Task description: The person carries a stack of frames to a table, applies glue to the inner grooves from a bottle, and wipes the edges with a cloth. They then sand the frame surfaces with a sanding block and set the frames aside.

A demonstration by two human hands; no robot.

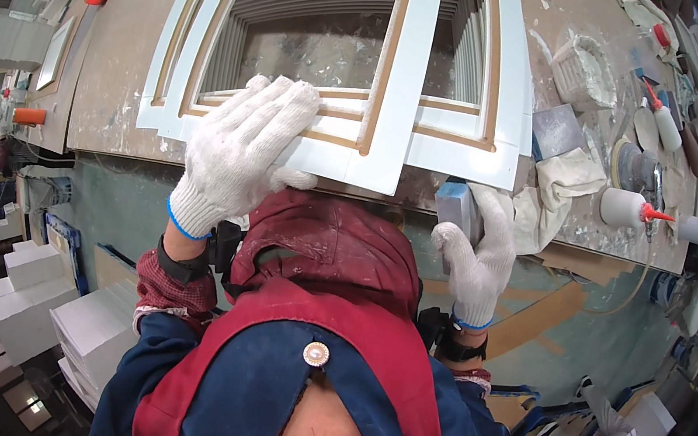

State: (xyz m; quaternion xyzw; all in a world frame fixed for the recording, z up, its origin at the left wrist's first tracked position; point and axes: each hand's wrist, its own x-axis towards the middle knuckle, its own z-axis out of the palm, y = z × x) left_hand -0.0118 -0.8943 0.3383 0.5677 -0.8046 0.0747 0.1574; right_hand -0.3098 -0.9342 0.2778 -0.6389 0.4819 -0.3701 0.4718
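Note:
A white window-like frame [391, 126] with brown-lined openings lies uppermost on a stack of similar pale frames [463, 156] on the workbench. My left hand [244, 142], in a white knitted glove with a blue cuff edge, rests on its near left corner. The fingers are stretched flat over the frame, with the thumb along the near edge. My right hand [486, 249], gloved alike, is closed around a grey and blue sanding block [459, 208] at the stack's near right edge. Part of the block is hidden by the fingers.
On the workbench [124, 47], to the right, are another grey block [558, 131], a crumpled cloth [557, 188], a white basket [584, 73], a round sander [636, 163] and a white glue bottle [625, 209] with a red tip. White boxes [30, 299] stand at left.

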